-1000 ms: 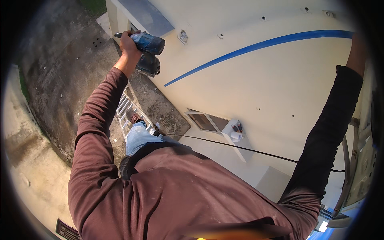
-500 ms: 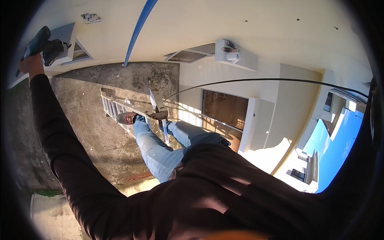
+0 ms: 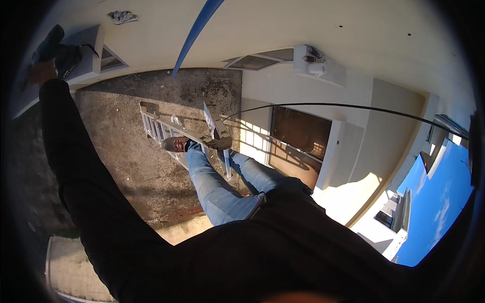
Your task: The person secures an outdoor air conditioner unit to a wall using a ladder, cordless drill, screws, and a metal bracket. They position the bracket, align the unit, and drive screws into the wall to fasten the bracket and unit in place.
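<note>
head view, left grip: left hand (image 3: pixel 39 70) at the far 10 o'clock rim, arm stretched full length from the torso; fingers wrapped around the handle of the power drill (image 3: pixel 55 48), closed on it.
head view, drill: dark body, sits just past the hand toward 11 o'clock, touching the pale wall (image 3: pixel 283 25) beside a grey wall box (image 3: pixel 88 50).
head view, long axis: drill runs roughly 7-to-1 o'clock, nose end up toward the rim; blurred and dark there, bit not readable.
head view, right grip: right hand out of frame; only a dark sleeve edge at 3 o'clock, so I cannot tell whether it is spread or closed.
head view, nearer arm: left, by a wide margin; it is the only one at the tool.
head view, nearby on wall: blue strip (image 3: pixel 194 33) lies at 3 o'clock of the drill, well apart; crumpled scrap (image 3: pixel 123 16) between them, higher.
head view, footing: brown shoe (image 3: pixel 176 144) on a rung of the aluminium ladder (image 3: pixel 166 129), centre frame, well apart from the drill at its 4 o'clock.
head view, cable: black cable (image 3: pixel 353 107) arcs from the ladder top toward 3 o'clock.
</note>
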`<control>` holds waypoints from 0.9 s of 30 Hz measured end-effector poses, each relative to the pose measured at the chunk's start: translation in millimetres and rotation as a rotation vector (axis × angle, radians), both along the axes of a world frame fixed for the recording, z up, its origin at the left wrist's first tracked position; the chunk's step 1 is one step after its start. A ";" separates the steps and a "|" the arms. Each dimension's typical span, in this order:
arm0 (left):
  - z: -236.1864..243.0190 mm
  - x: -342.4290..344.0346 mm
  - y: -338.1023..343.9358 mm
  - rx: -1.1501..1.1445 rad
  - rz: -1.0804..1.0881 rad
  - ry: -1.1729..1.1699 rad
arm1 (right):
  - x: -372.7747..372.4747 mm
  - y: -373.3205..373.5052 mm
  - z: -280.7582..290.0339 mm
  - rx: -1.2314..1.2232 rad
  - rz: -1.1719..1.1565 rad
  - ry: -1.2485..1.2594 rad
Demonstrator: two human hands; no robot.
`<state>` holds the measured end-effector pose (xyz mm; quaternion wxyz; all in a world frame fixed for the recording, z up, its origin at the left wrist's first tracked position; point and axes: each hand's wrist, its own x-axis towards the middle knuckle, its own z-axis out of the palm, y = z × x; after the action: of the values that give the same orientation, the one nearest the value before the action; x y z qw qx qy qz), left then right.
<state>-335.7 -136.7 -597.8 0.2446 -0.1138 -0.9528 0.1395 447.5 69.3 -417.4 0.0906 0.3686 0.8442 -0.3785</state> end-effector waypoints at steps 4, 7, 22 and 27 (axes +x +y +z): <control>56.7 60.3 28.6 1.566 0.026 -0.323 | -9.8 2.4 22.5 -0.004 0.005 0.004; 95.5 100.1 46.0 2.265 -0.021 -0.386 | -34.1 16.1 38.9 0.030 0.037 0.072; 58.5 173.8 90.3 1.833 -0.209 -0.280 | -228.0 106.7 178.0 0.264 0.136 0.710; 42.4 200.0 92.1 1.658 -0.203 -0.301 | -276.8 133.6 224.9 0.265 0.116 0.873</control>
<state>-135.7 -44.6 -555.5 0.1308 -0.0002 -0.7544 -0.6432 170.8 202.9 -192.5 -0.3004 0.1355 0.8637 -0.3813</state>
